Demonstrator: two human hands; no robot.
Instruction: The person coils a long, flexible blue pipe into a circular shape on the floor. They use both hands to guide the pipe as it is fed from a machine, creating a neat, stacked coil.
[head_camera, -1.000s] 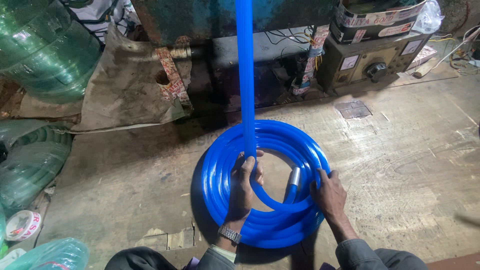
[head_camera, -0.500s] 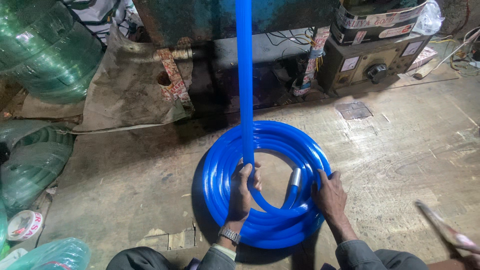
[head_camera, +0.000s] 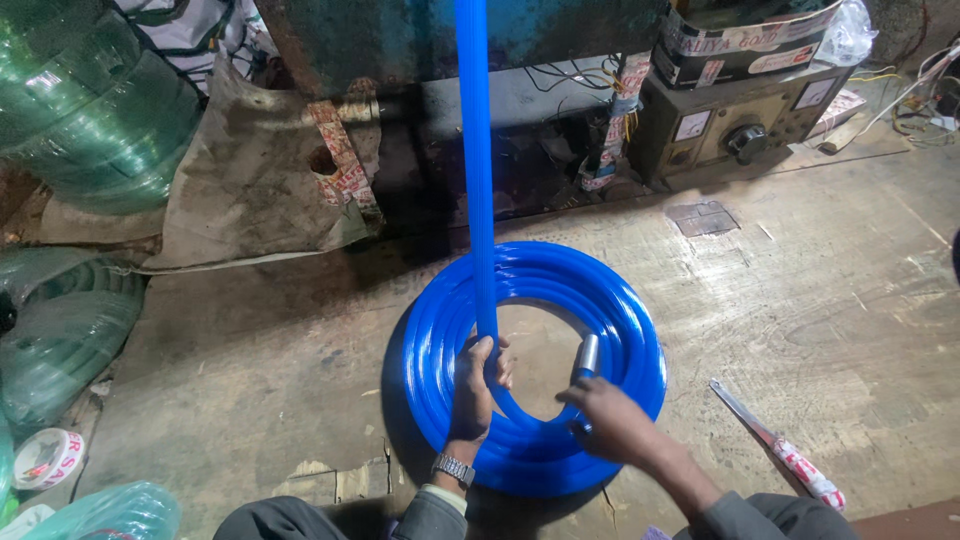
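At the far left edge of the floor (head_camera: 250, 380) we see bundles of green hose (head_camera: 90, 110) and a tape roll (head_camera: 45, 457), well apart from the work. Near the middle of the floor lies the blue hose coil (head_camera: 620, 330), a flat ring of many turns stacked neatly. We judge the winding well along: most of the visible hose is already laid, but a straight length of blue hose (head_camera: 476, 150) rises from the ring's inner left edge out of the top of the view, so some is left to lay down.

Our left hand (head_camera: 475, 385) is closed around that rising length just above the coil, wrist bent up, watch at the cuff. Our right hand (head_camera: 610, 420) reaches over the coil's near side, fingers curled about the lower end of a short metal tube (head_camera: 586, 357) standing against the inner turns. Further right, beside the coil, a long flat tool with a red-and-white wrapped handle (head_camera: 775, 445) lies on the floor.
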